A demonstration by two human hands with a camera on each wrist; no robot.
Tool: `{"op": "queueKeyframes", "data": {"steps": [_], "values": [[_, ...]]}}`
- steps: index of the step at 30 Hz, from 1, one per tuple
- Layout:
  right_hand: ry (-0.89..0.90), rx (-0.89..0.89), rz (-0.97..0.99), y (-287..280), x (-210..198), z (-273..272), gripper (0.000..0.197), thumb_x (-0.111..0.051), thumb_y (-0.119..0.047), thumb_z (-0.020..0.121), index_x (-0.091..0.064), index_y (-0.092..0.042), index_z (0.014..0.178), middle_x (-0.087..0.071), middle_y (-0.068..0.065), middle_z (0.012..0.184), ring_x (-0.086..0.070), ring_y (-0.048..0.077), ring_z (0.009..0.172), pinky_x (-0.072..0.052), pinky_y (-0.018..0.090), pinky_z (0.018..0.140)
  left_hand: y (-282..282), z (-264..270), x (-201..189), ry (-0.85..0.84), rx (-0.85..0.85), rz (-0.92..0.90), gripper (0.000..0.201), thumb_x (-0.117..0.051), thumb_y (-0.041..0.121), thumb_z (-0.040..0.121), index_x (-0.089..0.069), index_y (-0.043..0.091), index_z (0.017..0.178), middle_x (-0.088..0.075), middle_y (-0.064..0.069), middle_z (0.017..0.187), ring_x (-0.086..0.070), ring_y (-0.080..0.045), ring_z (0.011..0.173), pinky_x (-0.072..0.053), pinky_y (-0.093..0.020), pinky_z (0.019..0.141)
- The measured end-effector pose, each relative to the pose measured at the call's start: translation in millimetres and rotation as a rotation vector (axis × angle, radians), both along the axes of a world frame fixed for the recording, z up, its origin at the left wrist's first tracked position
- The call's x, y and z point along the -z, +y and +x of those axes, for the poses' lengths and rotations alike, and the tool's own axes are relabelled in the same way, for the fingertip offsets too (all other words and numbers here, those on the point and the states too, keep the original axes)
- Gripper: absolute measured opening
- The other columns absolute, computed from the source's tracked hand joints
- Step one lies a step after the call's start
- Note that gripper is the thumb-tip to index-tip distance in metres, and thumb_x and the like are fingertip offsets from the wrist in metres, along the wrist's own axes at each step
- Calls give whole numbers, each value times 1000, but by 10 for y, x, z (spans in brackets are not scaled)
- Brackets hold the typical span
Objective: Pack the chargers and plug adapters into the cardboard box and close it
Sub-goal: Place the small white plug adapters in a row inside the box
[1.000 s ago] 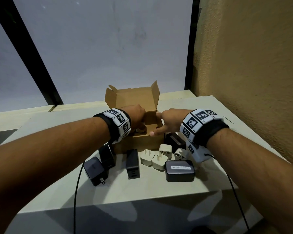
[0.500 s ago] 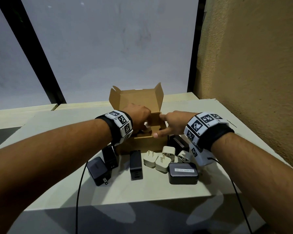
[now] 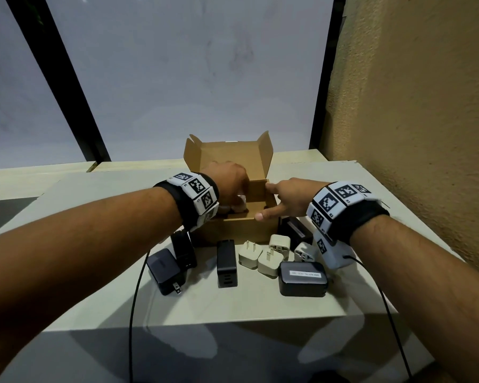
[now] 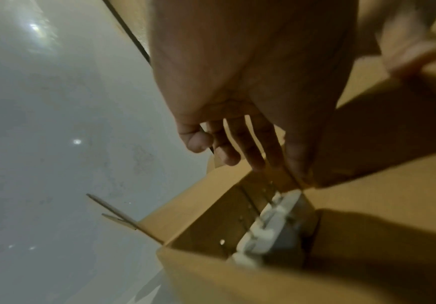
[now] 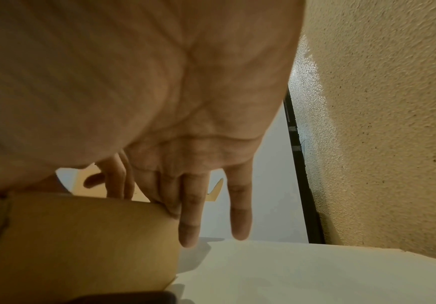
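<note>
The open cardboard box [image 3: 244,230] stands mid-table with its lid [image 3: 227,153] upright behind. My left hand [image 3: 230,189] reaches down into it with straight fingers [image 4: 248,152], holding nothing. Just below them a white plug adapter [image 4: 266,228] lies on the box floor. My right hand [image 3: 282,194] rests on the box's right wall [image 5: 81,236]: its thumb lies on the front rim and its straight fingers [image 5: 189,226] hang over the side. In front of the box lie several black chargers [image 3: 226,262] [image 3: 303,277] [image 3: 165,268] and several white plug adapters [image 3: 249,254] [image 3: 280,241].
The pale table [image 3: 233,299] ends just in front of the chargers. A rough yellow wall [image 3: 412,134] rises close on the right. A glass pane with dark frames [image 3: 75,87] stands behind. Black cables [image 3: 134,299] hang from both wrists.
My left hand has sunk slightly deeper into the box. My right hand stays on the right wall, and the items on the table have not moved.
</note>
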State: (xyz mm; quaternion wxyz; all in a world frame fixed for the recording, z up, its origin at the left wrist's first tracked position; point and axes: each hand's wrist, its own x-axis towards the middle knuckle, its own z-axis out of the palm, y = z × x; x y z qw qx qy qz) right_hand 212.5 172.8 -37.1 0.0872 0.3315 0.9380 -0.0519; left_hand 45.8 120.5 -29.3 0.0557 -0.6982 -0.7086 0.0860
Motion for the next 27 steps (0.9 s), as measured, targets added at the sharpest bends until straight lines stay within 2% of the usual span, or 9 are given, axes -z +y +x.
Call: {"op": "queueKeyframes", "data": {"steps": [2, 4, 7, 11, 15, 19, 22, 25, 27], "values": [[-1, 6, -15, -5, -4, -11, 81, -52, -68, 81, -43, -12, 138, -63, 12, 122, -59, 26, 108, -41, 30, 84, -97, 30, -68, -105, 25, 65, 24, -64, 36, 88, -69, 24, 109, -64, 2, 108, -59, -18, 95, -53, -34, 81], [-1, 13, -13, -22, -14, -7, 80, -52, -68, 82, -43, -12, 139, -64, 13, 121, -59, 27, 109, -42, 31, 85, -223, 82, -129, -261, 62, 127, 20, -63, 32, 90, -71, 19, 104, -68, 1, 103, -60, -15, 89, -51, -29, 77], [-13, 12, 0, -58, -33, 6, 76, -53, -65, 83, -44, -11, 137, -64, 14, 118, -59, 28, 108, -44, 35, 88, -483, 196, -204, -416, 123, 96, 17, -65, 31, 89, -72, 18, 97, -70, 5, 95, -59, -9, 83, -49, -25, 75], [-43, 16, 22, -99, -74, -2, 68, -54, -58, 87, -45, -10, 134, -63, 14, 121, -58, 29, 109, -42, 34, 88, -780, 343, -122, -370, 173, -88, 24, -69, 38, 85, -71, 22, 103, -70, 6, 100, -62, -10, 89, -54, -31, 82], [-65, 39, 32, -132, -90, -22, 76, -51, -63, 85, -43, -9, 138, -62, 15, 122, -57, 30, 112, -42, 36, 91, -906, 457, 39, -234, 207, -182, 43, -73, 42, 79, -64, 29, 120, -69, 7, 108, -63, -15, 95, -54, -32, 78], [-68, 50, 25, -117, -86, -31, 81, -50, -67, 83, -44, -8, 138, -63, 15, 123, -58, 30, 113, -43, 37, 93, -915, 502, 123, -214, 197, -157, 47, -74, 36, 80, -61, 30, 124, -65, 6, 114, -60, -16, 100, -46, -27, 70], [-71, 54, 28, -115, -83, -33, 81, -49, -66, 84, -40, -9, 141, -62, 15, 124, -57, 30, 114, -43, 36, 93, -899, 526, 166, -173, 200, -136, 45, -74, 35, 80, -63, 27, 123, -65, 4, 110, -61, -19, 98, -52, -29, 71], [-79, 51, 32, -119, -85, -34, 79, -50, -62, 87, -36, -9, 144, -60, 15, 127, -56, 29, 116, -42, 34, 93, -866, 524, 126, -213, 207, -134, 45, -75, 34, 78, -65, 25, 121, -67, 4, 110, -62, -18, 96, -51, -27, 69], [-78, 38, 40, -96, -74, -30, 73, -52, -58, 88, -39, -10, 142, -61, 15, 126, -57, 29, 115, -43, 35, 94, -843, 490, 50, -252, 216, -104, 42, -76, 33, 77, -67, 25, 117, -69, 5, 107, -63, -16, 93, -54, -30, 74]]}}
